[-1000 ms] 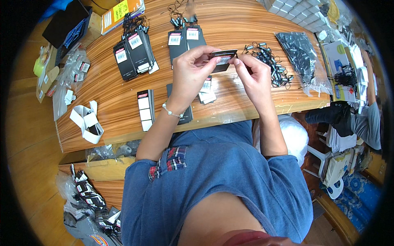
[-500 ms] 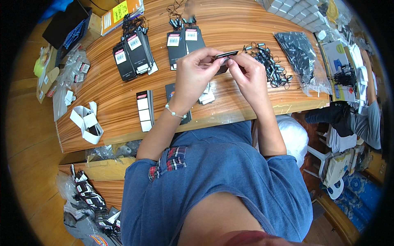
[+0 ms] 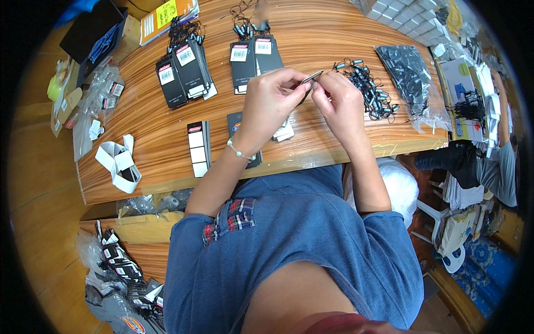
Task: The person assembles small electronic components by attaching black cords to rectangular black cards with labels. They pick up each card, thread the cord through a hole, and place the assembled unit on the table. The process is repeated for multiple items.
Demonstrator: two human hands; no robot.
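Black tag [image 3: 313,75], one: held up over the middle of the bench [image 3: 150,125], nearly edge-on, its print unreadable at this angle.

Left hand [image 3: 272,100]: pinching the tag between thumb and fingers. Right hand [image 3: 339,100]: thumb and fingertips brought together at the tag's right end; whether they grip tag or cord cannot be told.

Tag stacks, towards the far edge: a left pair [image 3: 183,75] and a middle pair [image 3: 250,61], black, with white barcode labels under reddish headers and small pale lettering on the left pair.

Narrow stack [image 3: 196,153], by the near edge: red header, white panels.

Dark card [image 3: 236,121], partly behind the left wrist: small coloured emblem.

Yellow note [image 3: 166,13], far left corner: dark handwriting, lying on an orange-and-white pad [image 3: 149,28].

Changes: one second ago the tag showed its labelled face; it has since been tipped to a thin edge, and the hands have drawn closer together.

Containers: clear plastic bag [image 3: 409,83], at the right edge, holding many black corded pieces; a loose heap of corded pieces [image 3: 370,92] lies just to its left. Clear plastic [image 3: 108,89], at the left edge, with small labelled items.

White strip [image 3: 114,161], looped, near left corner.
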